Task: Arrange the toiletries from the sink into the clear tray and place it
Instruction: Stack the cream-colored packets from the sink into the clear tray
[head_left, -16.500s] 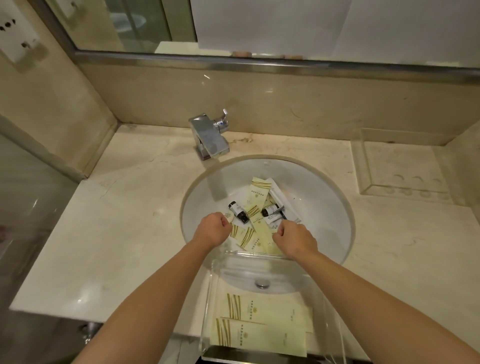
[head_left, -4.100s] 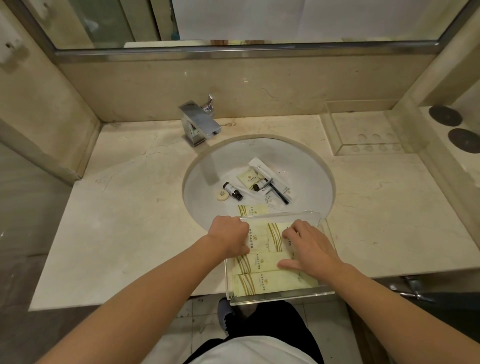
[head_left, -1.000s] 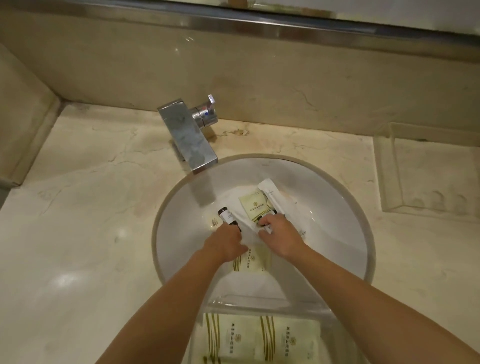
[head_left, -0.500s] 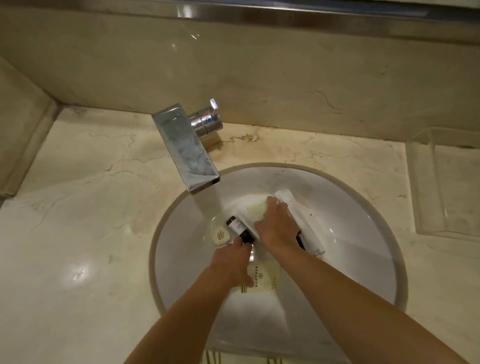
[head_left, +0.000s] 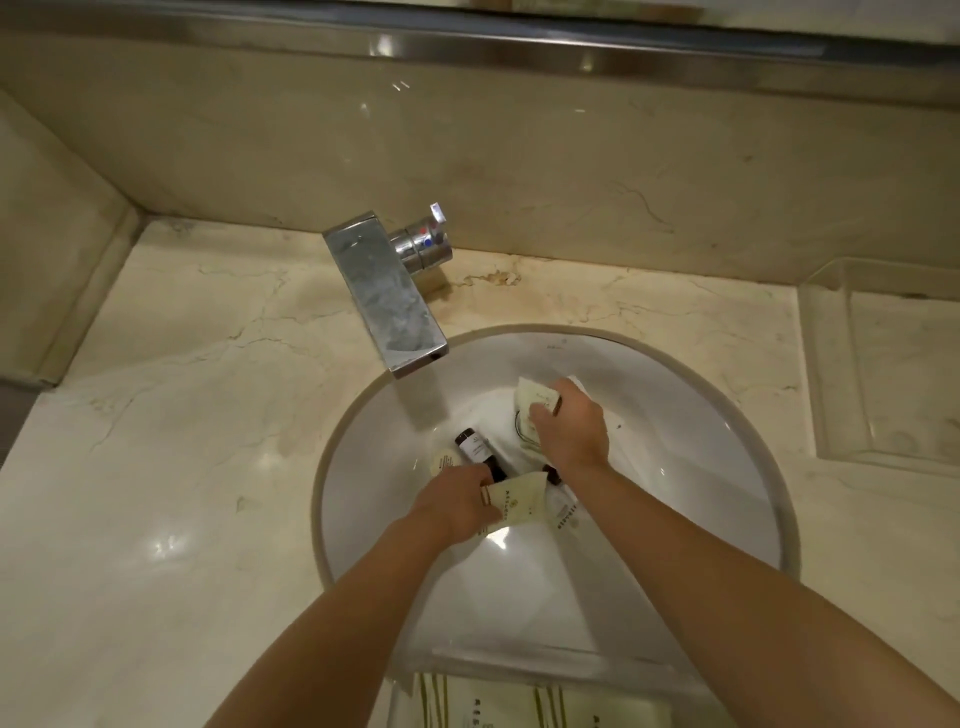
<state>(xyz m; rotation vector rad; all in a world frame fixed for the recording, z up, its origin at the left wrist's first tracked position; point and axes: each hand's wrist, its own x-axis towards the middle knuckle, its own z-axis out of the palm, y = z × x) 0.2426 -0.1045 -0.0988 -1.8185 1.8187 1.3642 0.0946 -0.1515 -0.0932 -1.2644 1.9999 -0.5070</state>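
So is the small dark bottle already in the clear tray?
No, the small dark bottle lies in the sink by the left hand, while the clear tray sits nearer the person.

no legible text on packets

chrome faucet on marble counter

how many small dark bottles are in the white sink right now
2. One small dark bottle with a pale label lies beside the left hand; a second dark bottle peeks out below the right hand. More may be hidden.
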